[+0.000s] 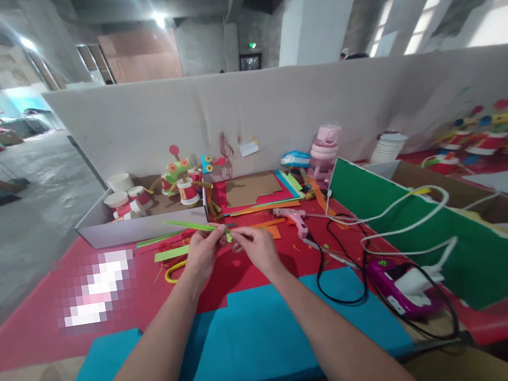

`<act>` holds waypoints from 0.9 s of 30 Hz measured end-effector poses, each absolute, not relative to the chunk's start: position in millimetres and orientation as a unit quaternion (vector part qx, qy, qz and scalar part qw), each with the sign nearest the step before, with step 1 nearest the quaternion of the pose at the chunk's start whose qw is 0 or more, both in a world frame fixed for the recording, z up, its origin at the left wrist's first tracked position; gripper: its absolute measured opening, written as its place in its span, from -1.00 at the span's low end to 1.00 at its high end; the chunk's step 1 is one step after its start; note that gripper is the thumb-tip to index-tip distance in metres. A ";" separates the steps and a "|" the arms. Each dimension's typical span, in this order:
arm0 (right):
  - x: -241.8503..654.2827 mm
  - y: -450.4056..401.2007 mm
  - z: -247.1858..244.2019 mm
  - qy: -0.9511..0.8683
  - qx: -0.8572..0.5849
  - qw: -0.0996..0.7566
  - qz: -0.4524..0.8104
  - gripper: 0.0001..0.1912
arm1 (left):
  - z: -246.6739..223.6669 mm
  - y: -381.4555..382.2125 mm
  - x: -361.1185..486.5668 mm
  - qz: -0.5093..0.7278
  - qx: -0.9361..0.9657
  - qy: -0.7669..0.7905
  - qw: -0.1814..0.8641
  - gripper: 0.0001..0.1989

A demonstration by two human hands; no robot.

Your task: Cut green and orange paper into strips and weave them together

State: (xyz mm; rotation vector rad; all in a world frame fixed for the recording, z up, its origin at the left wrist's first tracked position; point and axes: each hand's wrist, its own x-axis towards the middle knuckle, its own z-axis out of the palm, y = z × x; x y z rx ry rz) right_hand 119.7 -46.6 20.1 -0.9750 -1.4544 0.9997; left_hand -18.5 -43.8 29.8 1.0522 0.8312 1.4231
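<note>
My left hand (203, 253) and my right hand (256, 245) meet above the red table cover (26, 326). Both pinch a thin green paper strip (190, 225) that slants up to the left from my fingers. The fingertips of the two hands nearly touch at the strip's near end. Under my left hand lie more green strips (171, 253) and a yellow curved piece (173, 274). A blue foam sheet (257, 336) lies under my forearms.
A white box (140, 228) holds paper cups and a paper-cup figure (185, 185). Coloured card sheets (258, 191), a pink glue gun (292, 216), a pink bottle (324, 151), a green board (437, 233), black and white cables and a purple device (400, 293) lie to the right.
</note>
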 end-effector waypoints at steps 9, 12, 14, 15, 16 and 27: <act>120.1 -42.7 15.5 -0.556 -0.410 0.528 0.493 -0.70 | 32.8 -43.8 -21.4 0.584 0.448 0.380 0.560 -0.67; 121.0 -42.9 15.3 -0.553 -0.418 0.531 0.488 -0.71 | 31.2 -42.7 -22.1 0.582 0.441 0.391 0.560 -0.71; 121.2 -42.3 14.6 -0.552 -0.417 0.534 0.486 -0.72 | 29.6 -41.8 -22.8 0.579 0.440 0.399 0.559 -0.71; 121.1 -41.8 14.1 -0.551 -0.413 0.537 0.488 -0.72 | 29.0 -41.4 -23.3 0.579 0.440 0.396 0.561 -0.71; 120.9 -41.4 13.8 -0.549 -0.407 0.539 0.492 -0.72 | 28.7 -41.2 -23.8 0.580 0.438 0.388 0.567 -0.71; 119.8 -47.5 26.5 -0.482 -0.331 0.502 0.637 -0.65 | 30.1 -41.7 -34.1 0.548 0.498 0.344 0.578 -0.73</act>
